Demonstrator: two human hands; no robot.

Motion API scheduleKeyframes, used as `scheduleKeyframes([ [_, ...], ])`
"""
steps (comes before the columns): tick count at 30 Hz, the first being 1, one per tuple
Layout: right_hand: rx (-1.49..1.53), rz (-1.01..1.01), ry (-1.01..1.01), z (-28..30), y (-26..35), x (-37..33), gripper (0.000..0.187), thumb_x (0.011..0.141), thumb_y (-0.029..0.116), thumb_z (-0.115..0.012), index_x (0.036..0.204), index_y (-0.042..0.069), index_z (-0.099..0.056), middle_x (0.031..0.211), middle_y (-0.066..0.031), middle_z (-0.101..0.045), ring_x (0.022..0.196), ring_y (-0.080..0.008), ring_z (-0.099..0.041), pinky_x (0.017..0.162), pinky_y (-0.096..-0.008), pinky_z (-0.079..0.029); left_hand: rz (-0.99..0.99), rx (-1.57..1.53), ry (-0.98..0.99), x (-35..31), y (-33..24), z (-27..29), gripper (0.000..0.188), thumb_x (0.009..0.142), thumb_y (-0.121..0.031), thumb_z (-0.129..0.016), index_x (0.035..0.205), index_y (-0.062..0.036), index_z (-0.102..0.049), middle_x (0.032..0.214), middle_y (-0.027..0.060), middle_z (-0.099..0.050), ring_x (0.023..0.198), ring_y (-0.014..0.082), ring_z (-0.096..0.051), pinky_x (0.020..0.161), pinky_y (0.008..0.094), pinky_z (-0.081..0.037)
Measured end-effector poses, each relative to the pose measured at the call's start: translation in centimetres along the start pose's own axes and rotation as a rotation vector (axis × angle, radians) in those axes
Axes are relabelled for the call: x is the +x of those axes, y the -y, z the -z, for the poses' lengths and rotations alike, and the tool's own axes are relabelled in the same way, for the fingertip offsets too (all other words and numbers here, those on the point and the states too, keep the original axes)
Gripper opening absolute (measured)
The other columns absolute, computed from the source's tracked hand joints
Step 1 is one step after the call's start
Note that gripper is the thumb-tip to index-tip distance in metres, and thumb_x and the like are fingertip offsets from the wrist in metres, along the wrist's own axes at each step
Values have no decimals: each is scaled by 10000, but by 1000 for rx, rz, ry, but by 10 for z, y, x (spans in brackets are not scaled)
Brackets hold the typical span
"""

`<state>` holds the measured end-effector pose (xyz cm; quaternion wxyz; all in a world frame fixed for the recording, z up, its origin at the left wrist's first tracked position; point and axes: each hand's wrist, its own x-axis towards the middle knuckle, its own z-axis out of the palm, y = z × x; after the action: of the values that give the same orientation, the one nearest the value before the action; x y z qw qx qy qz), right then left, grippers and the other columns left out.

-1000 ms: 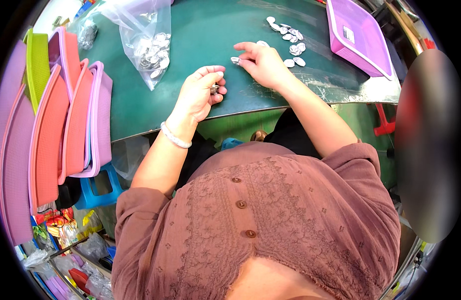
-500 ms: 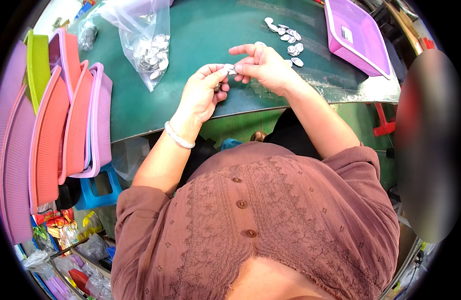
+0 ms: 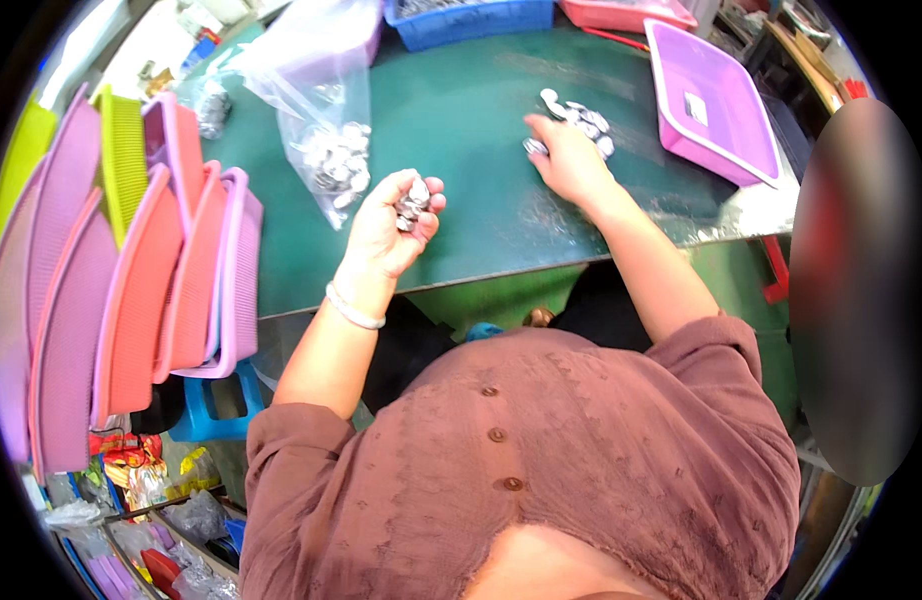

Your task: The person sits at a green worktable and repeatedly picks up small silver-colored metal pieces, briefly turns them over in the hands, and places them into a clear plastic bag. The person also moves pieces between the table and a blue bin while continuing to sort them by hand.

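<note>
Several small silver oval metal pieces [image 3: 413,205] lie cupped in my left hand [image 3: 381,232], its palm turned up and fingers curled round them. My right hand [image 3: 576,165] reaches over the green table at a loose pile of the same silver pieces [image 3: 587,120]. Its thumb and forefinger are apart beside one piece [image 3: 534,147] at the pile's near left; the other fingers are partly hidden. Left of my left hand lies a clear plastic bag [image 3: 316,110] with many more silver pieces in it.
Stacked purple, orange and green baskets [image 3: 131,290] stand along the table's left side. An empty-looking purple basket [image 3: 716,110] sits at the right. A blue tray [image 3: 471,22] and a pink tray [image 3: 631,12] are at the back. A blue stool [image 3: 219,405] stands below the baskets.
My hands have parted from where they met over a piece. The right went forward to the pile; the left turned palm up, showing the pieces. The view shifted, revealing the back trays.
</note>
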<state>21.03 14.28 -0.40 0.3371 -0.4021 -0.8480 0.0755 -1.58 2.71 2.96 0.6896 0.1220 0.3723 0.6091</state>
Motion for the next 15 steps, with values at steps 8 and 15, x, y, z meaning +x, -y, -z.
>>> scheduleKeyframes([
  [8, -18, 94, 7, -1, 3, -3, 218, 789, 50, -522, 1005, 30, -553, 780, -142, -606, 810, -324, -541, 711, -413, -438, -251, 383, 117, -13, -100, -47, 232, 842, -55, -479, 1071, -24, -483, 804, 74, -512, 655, 139, -484, 419, 172, -350],
  [15, 11, 127, 5, 2, 4, -6, 194, 798, 52, -509, 981, 23, -567, 757, -116, -604, 794, -291, -537, 696, -396, -441, -836, 1286, -337, 21, -216, -94, 224, 766, -31, -513, 979, -28, -582, 697, -2, -526, 565, 64, -471, 433, 181, -322],
])
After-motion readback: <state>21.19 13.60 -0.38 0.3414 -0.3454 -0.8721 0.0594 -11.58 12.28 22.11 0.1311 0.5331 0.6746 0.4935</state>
